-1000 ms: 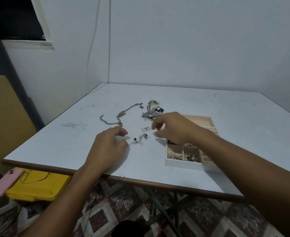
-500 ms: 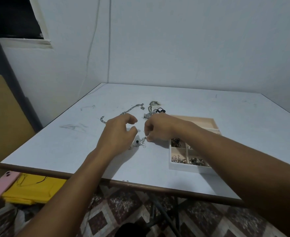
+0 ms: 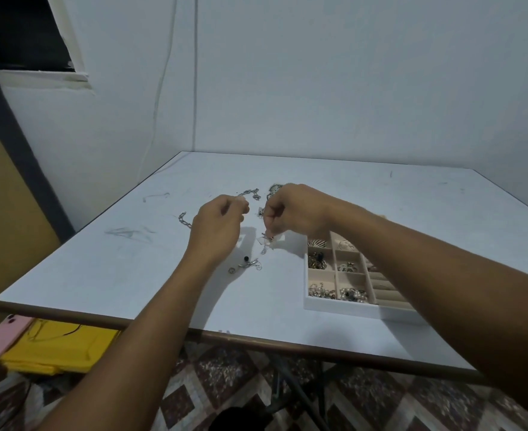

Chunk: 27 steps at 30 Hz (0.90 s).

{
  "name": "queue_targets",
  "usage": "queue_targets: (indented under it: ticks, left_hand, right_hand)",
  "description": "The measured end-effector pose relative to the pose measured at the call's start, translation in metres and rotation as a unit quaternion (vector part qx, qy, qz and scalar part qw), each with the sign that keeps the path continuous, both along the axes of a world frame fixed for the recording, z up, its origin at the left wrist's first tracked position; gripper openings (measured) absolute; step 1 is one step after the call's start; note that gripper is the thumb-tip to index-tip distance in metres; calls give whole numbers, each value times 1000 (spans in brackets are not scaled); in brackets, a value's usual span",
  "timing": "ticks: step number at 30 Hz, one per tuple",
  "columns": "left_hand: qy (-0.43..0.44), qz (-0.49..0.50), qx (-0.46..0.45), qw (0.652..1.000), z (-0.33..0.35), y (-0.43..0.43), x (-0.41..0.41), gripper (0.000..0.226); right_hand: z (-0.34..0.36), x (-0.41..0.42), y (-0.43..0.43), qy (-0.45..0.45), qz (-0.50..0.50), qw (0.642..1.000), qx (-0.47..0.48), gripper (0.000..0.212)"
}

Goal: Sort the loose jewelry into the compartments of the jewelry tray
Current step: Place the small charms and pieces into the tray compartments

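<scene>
We are pinching a small silver piece point(image 3: 267, 242) in our right hand point(image 3: 290, 213), dangling it over the table point(image 3: 132, 275) just left of the jewelry tray point(image 3: 349, 309), while our left hand point(image 3: 222, 231) is curling beside it, whether on anything we cannot tell, and the trailing end could be snagging the loose pieces point(image 3: 250, 264) below and slipping free.

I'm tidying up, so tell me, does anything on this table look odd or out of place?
Only dark scribble marks smudging the white table, left of the loose jewelry. The jewelry tray sits flat on the table.
</scene>
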State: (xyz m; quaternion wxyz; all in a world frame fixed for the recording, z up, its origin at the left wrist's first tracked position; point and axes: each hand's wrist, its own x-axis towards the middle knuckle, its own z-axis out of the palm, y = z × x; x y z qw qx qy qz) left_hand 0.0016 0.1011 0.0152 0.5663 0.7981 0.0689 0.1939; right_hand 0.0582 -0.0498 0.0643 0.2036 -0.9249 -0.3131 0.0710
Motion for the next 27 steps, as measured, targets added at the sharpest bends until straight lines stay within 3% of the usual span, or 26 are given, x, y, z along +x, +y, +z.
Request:
queue_targets:
  ticks: [6, 10, 17, 27]
  left_hand:
    - [53, -51, -171, 983, 4, -20, 6, 49]
    - [46, -102, -179, 977, 4, -36, 7, 51]
    - [21, -204, -239, 949, 9, -64, 1, 23]
    - [17, -280, -227, 932, 13, -96, -18, 28]
  right_hand:
    - [23, -3, -9, -26, 1, 999, 47, 3]
    - [32, -5, -17, -35, -10, 997, 64, 1]
    - [40, -13, -42, -34, -39, 993, 104, 6]
    - [43, -37, -79, -20, -46, 992, 118, 6]
